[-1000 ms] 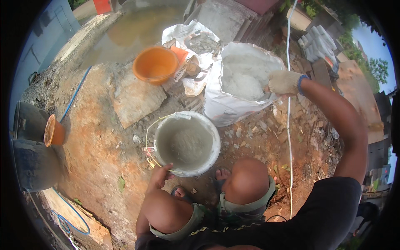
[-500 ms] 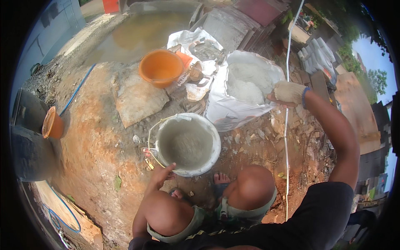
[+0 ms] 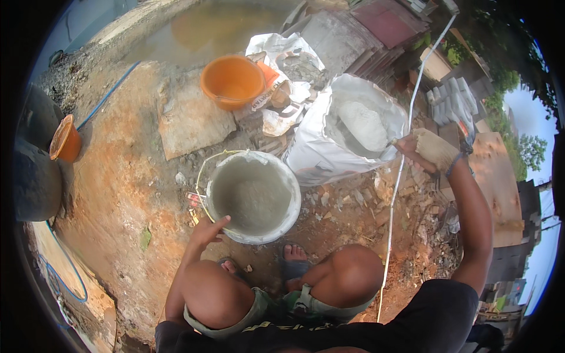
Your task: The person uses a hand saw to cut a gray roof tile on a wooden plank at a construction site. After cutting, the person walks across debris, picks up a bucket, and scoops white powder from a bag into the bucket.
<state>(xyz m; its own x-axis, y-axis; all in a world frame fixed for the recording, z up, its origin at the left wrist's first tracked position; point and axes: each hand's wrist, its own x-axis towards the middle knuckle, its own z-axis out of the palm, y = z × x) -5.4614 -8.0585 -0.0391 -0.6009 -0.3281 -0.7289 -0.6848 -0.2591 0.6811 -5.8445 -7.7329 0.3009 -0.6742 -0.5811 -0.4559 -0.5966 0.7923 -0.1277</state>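
Observation:
A white bucket (image 3: pixel 292 213) with grey residue inside stands in front of my knees, its pale wire handle tipped to the left. My left hand (image 3: pixel 206 233), bare, grips its near-left rim with the thumb on the edge. To the right, an opened white bag (image 3: pixel 315 150) holds grey powder. My right hand (image 3: pixel 434 152) wears a pale knit glove and is closed at the bag's right edge on what seems a trowel. Only a bit of its metal shows by the fingers; its blade is hidden under a rounded heap of powder (image 3: pixel 363 126).
An orange basin (image 3: pixel 233 82) sits beyond the bucket, beside a torn bag (image 3: pixel 282 59). A white pipe or cord (image 3: pixel 402 170) runs between bag and right arm. Dark drums (image 3: pixel 36 182) and a small orange bucket (image 3: pixel 66 141) stand left. Muddy water (image 3: pixel 206 35) lies far off.
My right hand has drawn back to the right from the bag's opening, and a rounded heap of powder now stands out inside. My left hand stays at the bucket's rim.

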